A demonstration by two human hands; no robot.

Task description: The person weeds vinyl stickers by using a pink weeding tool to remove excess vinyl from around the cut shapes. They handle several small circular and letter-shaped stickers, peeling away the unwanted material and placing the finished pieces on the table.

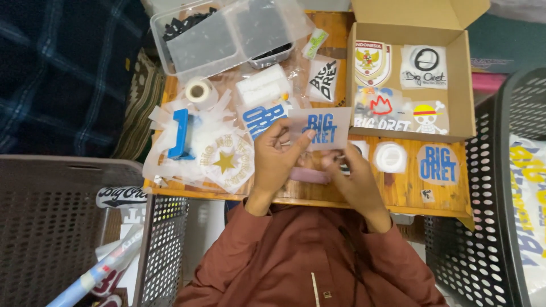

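Observation:
My left hand [277, 161] pinches a small rectangular sticker sheet [325, 128] with blue block lettering, held up above the wooden table [296, 193]. My right hand [355, 181] is just below the sheet's lower right corner, fingers curled at its edge and over a pink strip [307, 174] lying on the table. Both forearms wear reddish-brown sleeves.
An open cardboard box [463, 85] with several printed stickers sits at the back right. A tape roll [198, 90], blue tool [181, 134], gold-star sticker [225, 162], clear plastic containers [216, 34] and round blue sticker [438, 164] lie around. Perforated baskets stand left [68, 227] and right [500, 199].

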